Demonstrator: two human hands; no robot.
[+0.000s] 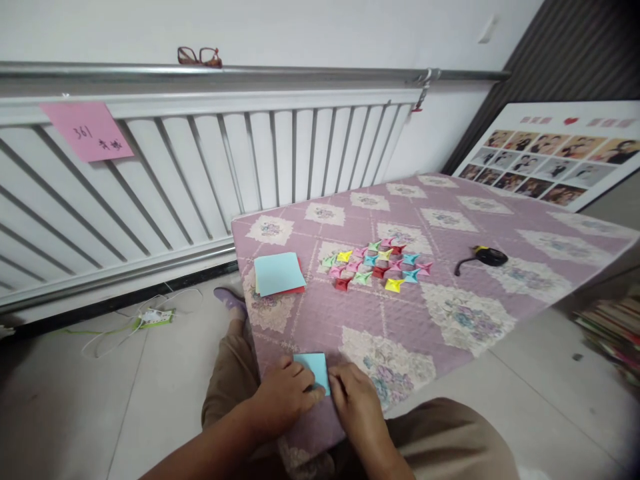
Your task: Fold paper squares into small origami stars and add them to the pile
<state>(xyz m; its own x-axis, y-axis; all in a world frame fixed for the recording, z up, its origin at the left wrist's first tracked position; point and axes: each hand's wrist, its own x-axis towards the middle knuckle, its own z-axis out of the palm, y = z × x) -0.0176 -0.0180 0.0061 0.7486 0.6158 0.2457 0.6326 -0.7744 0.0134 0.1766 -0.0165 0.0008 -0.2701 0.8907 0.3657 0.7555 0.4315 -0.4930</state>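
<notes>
A small light-blue square of folded paper lies at the near end of the table. My left hand is on its left side, fingers curled and thumb across the lower part. At its right edge is my right hand, with thumb and forefinger pinched together there. Beyond my left hand rests a stack of coloured paper sheets, light blue on top and red showing beneath. Several small folded paper shapes in pink, red, yellow, green and blue stand in rows farther out.
A purple patterned cloth covers the table. A black object with a strap lies to the right. Behind are a white radiator, a rail with glasses, and a photo board. A power strip lies on the floor.
</notes>
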